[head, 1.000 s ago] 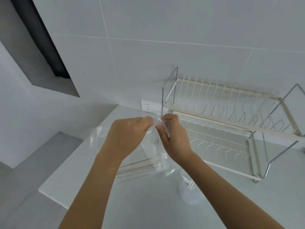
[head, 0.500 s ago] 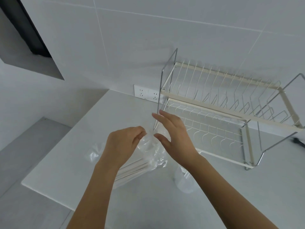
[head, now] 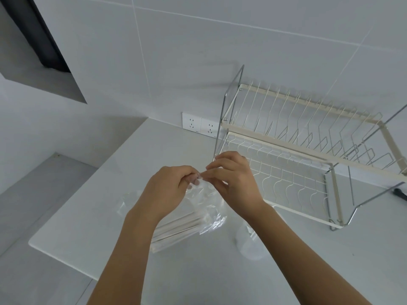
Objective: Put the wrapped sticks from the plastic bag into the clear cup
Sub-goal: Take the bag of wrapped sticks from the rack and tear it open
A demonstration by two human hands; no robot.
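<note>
So we're pinching the mouth of the plastic bag (head: 206, 200) with both hands, just in front of the dish rack's (head: 308, 155) near-left corner. The left hand (head: 167, 192) is curled, fingertips closed on the film at the top edge. The right hand (head: 233, 183) is meeting it from the rack side, thumb and forefinger nipping the same edge while the other fingers are fanning out loosely above. Both forearms are reaching up and forward from the bottom of the view, wrists angling in toward each other.

The bag is lying on the white counter (head: 110, 194), and we're lifting only its top. The wrapped sticks (head: 176, 227) are lying flat inside, pointing away from the rack toward the counter's front-left edge. The clear cup (head: 248, 243) is standing just in front of the rack, mostly hidden under the right forearm.

Handling-wise, we're guessing the film is thin, slick and floppy, so peeling the two layers apart needs fingertip grip right at the lip. The sticks look light and stiffish. Probably easiest to take them as a bundle near the end closest to the opening and slide them out lengthwise.
</note>
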